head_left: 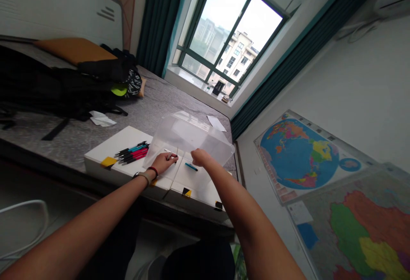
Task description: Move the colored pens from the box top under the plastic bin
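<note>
My left hand (162, 163) is closed, its fingertips pinching a small dark pen part (169, 157) just above the white boxes. My right hand (200, 157) is curled into a fist by the front of a translucent plastic bin (188, 134); whatever its fingers hold is hidden. A blue pen barrel (191, 167) lies on the white surface just below my right hand. To the left of my left hand, a pile of black, blue and red pens (133, 153) rests on a white box (118, 143). A thin pen piece lies near my left fingertips, too small to make out.
The white boxes, with yellow and black tape (186, 192) on them, stand along the edge of a grey mattress (153, 92). Black bags (57, 83) and a crumpled tissue (101, 118) lie at the left. A wall with maps (301, 156) rises at the right.
</note>
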